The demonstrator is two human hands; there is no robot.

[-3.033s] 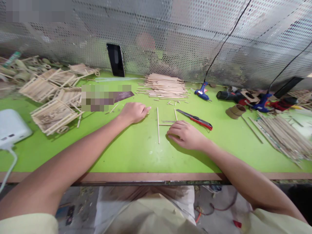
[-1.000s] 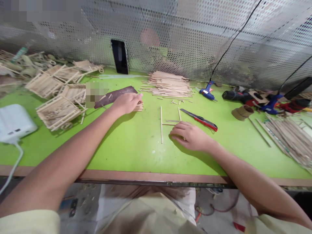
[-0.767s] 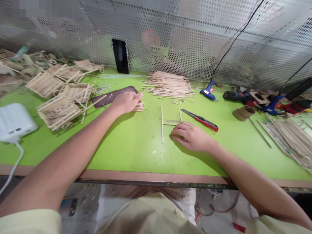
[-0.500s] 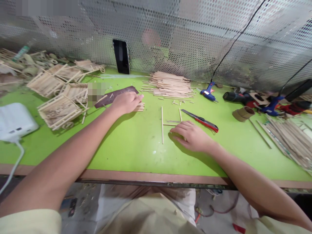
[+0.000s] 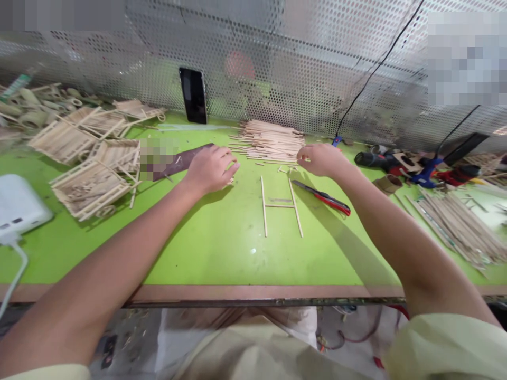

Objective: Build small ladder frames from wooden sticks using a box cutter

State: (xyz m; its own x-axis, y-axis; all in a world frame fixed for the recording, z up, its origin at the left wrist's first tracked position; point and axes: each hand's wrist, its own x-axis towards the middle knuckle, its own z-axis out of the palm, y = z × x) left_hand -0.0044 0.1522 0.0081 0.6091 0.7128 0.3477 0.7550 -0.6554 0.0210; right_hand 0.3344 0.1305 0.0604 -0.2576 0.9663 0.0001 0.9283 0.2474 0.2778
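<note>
Three sticks (image 5: 280, 206): lay H-shaped on the green table (image 5: 217, 243), now uncovered.
Right hand (image 5: 320, 158): had moved beside the stick pile (image 5: 271, 140); grip could not be told.
Left hand (image 5: 210, 169): fingers curved beside the dark strip (image 5: 184, 161); grip unclear.

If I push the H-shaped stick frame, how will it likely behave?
The H-shaped stick frame is probably light, being thin throughout. It may slide on the shiny table, and could skew, since only one crossbar bridges the two long sticks.
</note>
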